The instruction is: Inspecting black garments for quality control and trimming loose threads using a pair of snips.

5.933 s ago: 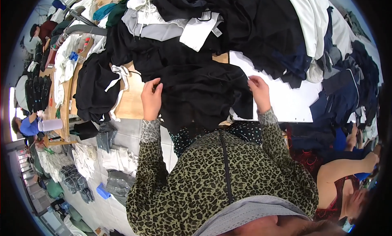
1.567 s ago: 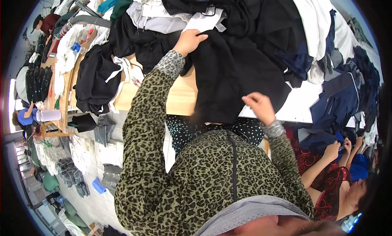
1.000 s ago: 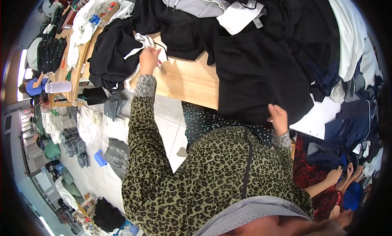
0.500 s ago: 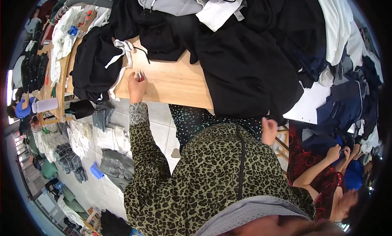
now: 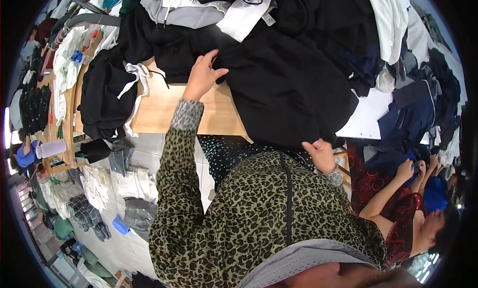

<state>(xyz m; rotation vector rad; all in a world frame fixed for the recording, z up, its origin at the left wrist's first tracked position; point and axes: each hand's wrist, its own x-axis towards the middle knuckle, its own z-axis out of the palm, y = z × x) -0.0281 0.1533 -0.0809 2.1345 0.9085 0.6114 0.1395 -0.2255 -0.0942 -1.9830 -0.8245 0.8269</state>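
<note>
A black garment (image 5: pixel 289 88) lies spread over the table, its near part hanging past the front edge. My left hand (image 5: pixel 200 77) is over the garment's left side, thumb and index finger spread apart. Its other fingers are partly hidden, and nothing shows between thumb and index. At the garment's near right edge is my right hand (image 5: pixel 322 156), thumb stretched toward the cloth and apart from the fingers. Whether it touches the fabric I cannot tell. Further left, a bunched black garment (image 5: pixel 107 96) with white ties (image 5: pixel 135 78) rests on the wooden table (image 5: pixel 169 111).
Behind lie a grey hooded garment (image 5: pixel 191 14) and a white cloth piece (image 5: pixel 245 19) with a label. White paper (image 5: pixel 366 118) sticks out at right. A co-worker in dark red (image 5: pixel 371 188) sits at my right. Bagged garments (image 5: pixel 139 213) and a blue container (image 5: pixel 120 224) are on the floor at left.
My left hand has moved right and away from me, from bare wood to the black garment. A small red and silver item seen at its fingers no longer shows. My right hand has come up to the garment's edge.
</note>
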